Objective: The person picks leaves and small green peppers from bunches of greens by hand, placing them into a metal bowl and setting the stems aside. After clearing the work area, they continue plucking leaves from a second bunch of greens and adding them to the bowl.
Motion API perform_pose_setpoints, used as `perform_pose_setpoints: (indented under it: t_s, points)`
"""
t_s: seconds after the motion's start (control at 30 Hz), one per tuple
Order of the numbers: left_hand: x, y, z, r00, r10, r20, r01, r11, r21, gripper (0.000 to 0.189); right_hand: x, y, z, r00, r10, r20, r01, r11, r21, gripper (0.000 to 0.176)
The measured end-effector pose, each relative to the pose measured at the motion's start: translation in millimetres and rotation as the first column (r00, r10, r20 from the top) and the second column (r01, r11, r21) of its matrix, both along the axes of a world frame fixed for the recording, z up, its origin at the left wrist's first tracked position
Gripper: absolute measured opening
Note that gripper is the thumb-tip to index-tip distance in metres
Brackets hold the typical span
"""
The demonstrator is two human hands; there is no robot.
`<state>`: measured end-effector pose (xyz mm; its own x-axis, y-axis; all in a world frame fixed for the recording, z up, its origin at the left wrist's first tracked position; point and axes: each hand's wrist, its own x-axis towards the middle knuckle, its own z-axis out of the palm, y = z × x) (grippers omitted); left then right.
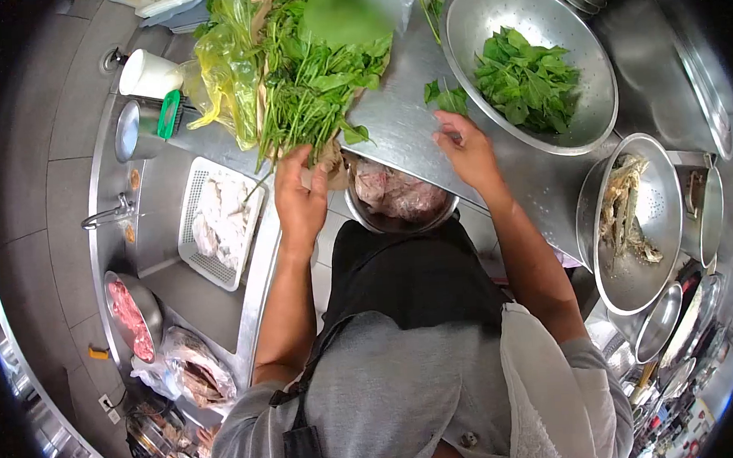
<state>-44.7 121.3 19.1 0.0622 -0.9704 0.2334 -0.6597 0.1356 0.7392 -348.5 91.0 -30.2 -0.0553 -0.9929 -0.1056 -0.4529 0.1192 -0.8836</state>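
Note:
My left hand is at the counter's front edge, by the cut stems of a big heap of leafy greens. Its thumb and fingers are apart, and I see nothing held in them. Brown paper shows under the stems beside it. My right hand hovers over the steel counter, fingers bent, with a gap between thumb and forefinger. Just beyond its fingertips lies a loose leafy sprig. Picked green leaves fill part of a large steel colander to the right.
Below the counter edge sits a pot of raw meat. At left, a white basket with pale pieces stands in the sink, near a bowl of pink meat. A colander with fish bones is at right.

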Motion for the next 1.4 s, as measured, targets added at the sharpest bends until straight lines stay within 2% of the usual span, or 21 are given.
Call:
perform_pose_setpoints:
  t_s: [0.03,0.13,0.2,0.4,0.57,0.67,0.7,0.73,0.8,0.83,0.9,0.93,1.0,1.03,1.1,1.23,1.33,1.4]
  points:
    - [-3.7,7.8,-3.5,0.999,-0.009,0.051,0.009,1.0,-0.004,0.037,-2.4,1.8,-3.5,0.999,0.006,0.041,-0.006,1.0,-0.009,0.04]
    - [-15.0,28.5,-9.3,0.997,0.016,-0.074,-0.012,0.998,0.055,0.036,-7.6,7.6,-15.9,0.988,0.035,0.147,-0.029,0.999,-0.04,0.038]
    - [-18.6,42.1,-8.9,0.996,0.068,-0.064,-0.062,0.993,0.097,0.032,-10.3,9.4,-22.6,0.979,0.056,0.198,-0.043,0.997,-0.069,0.037]
    - [-21.9,62.1,13.8,0.987,0.163,0.008,-0.163,0.979,0.119,0.028,-5.3,1.3,-19.6,0.993,0.058,0.099,-0.05,0.995,-0.083,0.036]
    - [-12.8,10.3,30.2,0.976,0.216,0.003,-0.216,0.976,-0.019,0.02,5.7,3.4,12.6,0.984,0.158,-0.08,-0.168,0.975,-0.148,0.033]
    - [-4.3,-51.1,36.0,0.954,0.217,0.207,-0.172,0.961,-0.215,0.022,34.0,-7.8,28.9,0.954,0.211,-0.215,-0.277,0.897,-0.345,0.033]
    - [-0.4,-69.8,34.5,0.925,0.165,0.342,-0.069,0.959,-0.276,0.023,47.4,-12.2,42.0,0.949,0.205,-0.238,-0.288,0.87,-0.4,0.034]
    - [4.8,-84.8,27.2,0.916,0.094,0.389,-0.005,0.974,-0.225,0.022,60.9,-16.4,48.1,0.946,0.201,-0.256,-0.296,0.856,-0.423,0.035]
    - [13.5,-102.2,20.2,0.939,-0.001,0.343,0.066,0.982,-0.178,0.018,84.6,-32.3,61.1,0.938,0.177,-0.298,-0.307,0.824,-0.476,0.037]
    - [15.1,-108.3,28.3,0.982,-0.01,0.189,0.037,0.989,-0.14,0.017,95.5,-39.8,66.1,0.931,0.169,-0.322,-0.314,0.82,-0.479,0.039]
    - [23.5,-109.9,46.2,0.992,-0.016,-0.124,0.013,0.999,-0.031,0.017,116.3,-50.0,68.1,0.918,0.153,-0.367,-0.326,0.817,-0.475,0.042]
    - [29.6,-111.2,53.8,0.913,-0.028,-0.407,0.071,0.993,0.09,0.015,124.9,-57.0,65.3,0.889,0.134,-0.439,-0.347,0.821,-0.453,0.044]
    - [40.9,-118.9,75.1,0.775,-0.116,-0.621,0.191,0.98,0.054,0.01,140.8,-65.8,53.5,0.814,0.114,-0.569,-0.391,0.833,-0.392,0.048]
    - [46.0,-123.9,85.8,0.75,-0.119,-0.651,0.219,0.973,0.075,0.009,146.8,-68.0,49.0,0.77,0.16,-0.618,-0.405,0.871,-0.279,0.052]
    - [57.2,-134.3,103.8,0.7,-0.114,-0.705,0.267,0.958,0.11,0.007,148.9,-65.5,47.7,0.769,0.16,-0.619,-0.387,0.887,-0.251,0.053]
    - [76.2,-140.3,119.4,0.649,-0.207,-0.732,0.337,0.941,0.032,0.007,142.0,-66.0,46.0,0.786,0.152,-0.6,-0.356,0.904,-0.238,0.05]
    - [104.5,-124.2,140.2,0.738,-0.196,-0.645,0.321,0.943,0.081,0.006,136.2,-67.8,48.0,0.759,0.164,-0.63,-0.354,0.916,-0.189,0.048]
    - [127.1,-114.8,152.5,0.848,-0.169,-0.503,0.281,0.947,0.154,0.006,133.5,-68.5,52.3,0.749,0.183,-0.637,-0.357,0.921,-0.154,0.048]
